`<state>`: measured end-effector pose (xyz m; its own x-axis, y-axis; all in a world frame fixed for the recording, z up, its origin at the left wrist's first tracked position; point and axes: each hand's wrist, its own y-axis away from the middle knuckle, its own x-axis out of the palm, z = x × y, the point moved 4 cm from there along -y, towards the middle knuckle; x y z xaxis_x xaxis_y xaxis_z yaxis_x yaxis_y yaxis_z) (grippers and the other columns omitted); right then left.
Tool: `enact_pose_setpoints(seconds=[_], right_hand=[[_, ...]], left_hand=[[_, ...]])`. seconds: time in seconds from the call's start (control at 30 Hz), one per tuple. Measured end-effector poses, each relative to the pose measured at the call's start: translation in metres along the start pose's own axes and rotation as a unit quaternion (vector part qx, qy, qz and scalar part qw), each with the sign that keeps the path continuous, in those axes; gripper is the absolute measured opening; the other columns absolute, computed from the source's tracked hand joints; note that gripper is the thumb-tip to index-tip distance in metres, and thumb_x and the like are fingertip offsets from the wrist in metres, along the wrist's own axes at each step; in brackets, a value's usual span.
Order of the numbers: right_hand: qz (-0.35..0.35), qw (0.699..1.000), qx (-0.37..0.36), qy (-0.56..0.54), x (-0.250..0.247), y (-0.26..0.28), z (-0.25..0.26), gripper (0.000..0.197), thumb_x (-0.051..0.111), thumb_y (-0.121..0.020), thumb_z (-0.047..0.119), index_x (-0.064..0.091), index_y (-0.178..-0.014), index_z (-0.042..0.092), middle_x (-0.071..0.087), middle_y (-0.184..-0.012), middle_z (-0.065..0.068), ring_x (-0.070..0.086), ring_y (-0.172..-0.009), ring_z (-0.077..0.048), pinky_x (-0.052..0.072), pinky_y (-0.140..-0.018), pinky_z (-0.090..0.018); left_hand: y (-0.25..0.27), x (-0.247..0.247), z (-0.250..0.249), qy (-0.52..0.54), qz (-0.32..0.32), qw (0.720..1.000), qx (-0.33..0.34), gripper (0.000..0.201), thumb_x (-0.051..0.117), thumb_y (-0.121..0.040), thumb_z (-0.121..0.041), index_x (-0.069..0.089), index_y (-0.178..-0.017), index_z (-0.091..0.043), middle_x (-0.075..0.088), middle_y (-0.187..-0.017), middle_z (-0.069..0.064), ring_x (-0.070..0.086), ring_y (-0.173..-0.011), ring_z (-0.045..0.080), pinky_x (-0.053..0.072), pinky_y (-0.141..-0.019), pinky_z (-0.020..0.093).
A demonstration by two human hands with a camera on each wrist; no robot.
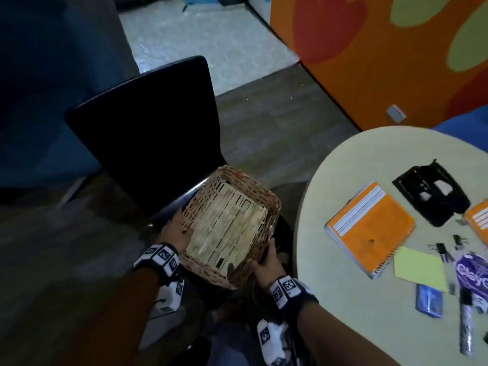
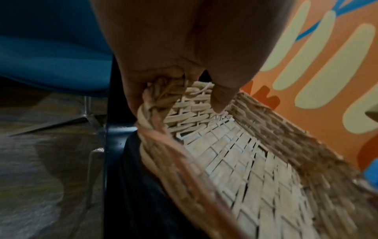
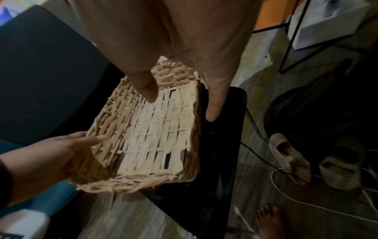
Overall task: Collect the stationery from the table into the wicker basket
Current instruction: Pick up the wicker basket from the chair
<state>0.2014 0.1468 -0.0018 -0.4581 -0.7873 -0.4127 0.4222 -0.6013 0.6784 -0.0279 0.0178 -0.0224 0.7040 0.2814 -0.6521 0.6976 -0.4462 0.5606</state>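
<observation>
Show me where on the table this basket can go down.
The bare patch is the table's near-left edge, left of the orange notebook, and the far rim beyond the hole punch. It is crowded to the right, around the yellow note, markers and clips. Both hands grip the basket.

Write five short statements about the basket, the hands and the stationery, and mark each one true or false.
1. Both hands hold the wicker basket. True: the left hand grips one side, the right hand the other.
2. The basket already holds notebooks. False: it is empty.
3. The basket is over the black chair, not on the table. True.
4. The hole punch lies on the floor. False: it lies on the table, beyond the orange notebook.
5. The yellow sticky pad lies on the table. True.
</observation>
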Motion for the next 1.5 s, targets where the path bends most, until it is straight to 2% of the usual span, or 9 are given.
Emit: enact_pose_setpoints(seconds=[0.2, 0.33, 0.47, 0.67, 0.77, 0.9, 1.1, 1.27, 1.5], right_hand=[[0.024, 0.995, 0.096, -0.016, 0.010, -0.008, 0.000, 0.084, 0.058, -0.091, 0.023, 0.000, -0.151, 0.018, 0.040, -0.148, -0.012, 0.046, -0.130, -0.032, 0.041, -0.102, -0.032], [-0.021, 1.000, 0.002, -0.008, 0.003, 0.002, 0.013, 0.083, 0.058, -0.085, 0.011, 0.008, -0.150, 0.028, 0.053, -0.138, -0.005, 0.054, -0.123, -0.027, 0.042, -0.099, -0.029], [-0.053, 0.990, -0.133, 0.000, -0.043, 0.031, 0.046, 0.081, 0.051, -0.082, 0.001, 0.017, -0.149, 0.032, 0.056, -0.136, -0.003, 0.054, -0.123, -0.022, 0.042, -0.102, -0.028], [-0.093, 0.962, -0.255, -0.041, -0.184, 0.098, 0.055, 0.059, 0.042, -0.083, -0.014, 0.046, -0.134, 0.016, 0.053, -0.134, 0.003, 0.046, -0.127, -0.007, 0.045, -0.094, -0.018], [-0.149, 0.957, -0.241, -0.059, -0.253, 0.144, 0.015, 0.053, 0.043, -0.085, -0.015, 0.054, -0.127, 0.015, 0.058, -0.129, 0.001, 0.051, -0.124, -0.010, 0.044, -0.100, -0.026], [-0.210, 0.954, -0.208, -0.054, -0.314, 0.198, -0.054, 0.049, 0.043, -0.090, -0.011, 0.058, -0.123, 0.022, 0.062, -0.124, 0.005, 0.054, -0.118, -0.003, 0.042, -0.098, -0.016], [-0.296, 0.946, -0.131, -0.033, -0.347, 0.249, -0.175, 0.059, 0.041, -0.087, -0.016, 0.061, -0.113, 0.033, 0.065, -0.119, 0.009, 0.053, -0.116, 0.007, 0.043, -0.102, -0.022], [-0.327, 0.941, -0.084, -0.002, -0.337, 0.266, -0.229, 0.067, 0.039, -0.089, -0.001, 0.055, -0.102, 0.063, 0.066, -0.109, 0.020, 0.057, -0.106, 0.010, 0.044, -0.095, -0.021], [-0.328, 0.941, -0.079, 0.001, -0.327, 0.253, -0.243, 0.059, 0.038, -0.086, -0.013, 0.058, -0.113, 0.036, 0.065, -0.113, 0.003, 0.059, -0.108, -0.018, 0.048, -0.095, -0.035]], left_hand=[[-0.012, -0.003, 0.008, -0.053, 0.022, 0.998, -0.015, 0.041, 0.033, -0.098, -0.019, 0.038, -0.139, -0.019, 0.056, -0.129, 0.024, 0.054, -0.114, 0.043, 0.045, -0.096, 0.047], [0.005, -0.025, 0.000, 0.001, 0.024, 1.000, -0.010, 0.039, 0.036, -0.099, -0.024, 0.044, -0.136, -0.018, 0.055, -0.134, 0.018, 0.052, -0.121, 0.038, 0.041, -0.099, 0.042], [0.042, -0.063, -0.018, 0.132, -0.004, 0.990, 0.043, 0.026, 0.046, -0.097, -0.011, 0.048, -0.122, -0.009, 0.062, -0.113, 0.023, 0.060, -0.104, 0.038, 0.045, -0.073, 0.034], [0.118, -0.094, -0.093, 0.325, 0.088, 0.938, 0.085, 0.063, 0.064, -0.074, -0.055, 0.032, -0.128, -0.049, 0.060, -0.106, 0.007, 0.065, -0.069, 0.028, 0.058, -0.057, 0.040], [0.135, -0.086, -0.136, 0.311, 0.108, 0.931, 0.160, 0.057, 0.056, -0.092, -0.025, 0.030, -0.127, -0.061, 0.053, -0.121, 0.004, 0.067, -0.068, 0.025, 0.058, -0.049, 0.041], [0.189, -0.031, -0.183, 0.234, 0.281, 0.907, 0.208, 0.059, 0.068, -0.074, -0.057, 0.036, -0.122, -0.068, 0.059, -0.127, -0.021, 0.064, -0.103, 0.018, 0.059, -0.067, 0.050], [0.264, 0.071, -0.216, 0.073, 0.426, 0.860, 0.272, 0.037, 0.069, -0.077, -0.044, 0.052, -0.096, -0.071, 0.068, -0.102, -0.034, 0.063, -0.092, -0.017, 0.055, -0.074, 0.016], [0.275, 0.130, -0.210, -0.049, 0.509, 0.808, 0.291, 0.059, 0.069, -0.077, -0.050, 0.042, -0.129, -0.048, 0.051, -0.129, -0.039, 0.043, -0.121, -0.020, 0.039, -0.101, 0.007], [0.268, 0.148, -0.197, -0.103, 0.522, 0.790, 0.304, 0.072, 0.070, -0.078, -0.049, 0.030, -0.138, -0.040, 0.045, -0.141, -0.029, 0.036, -0.133, -0.010, 0.032, -0.112, 0.016]])
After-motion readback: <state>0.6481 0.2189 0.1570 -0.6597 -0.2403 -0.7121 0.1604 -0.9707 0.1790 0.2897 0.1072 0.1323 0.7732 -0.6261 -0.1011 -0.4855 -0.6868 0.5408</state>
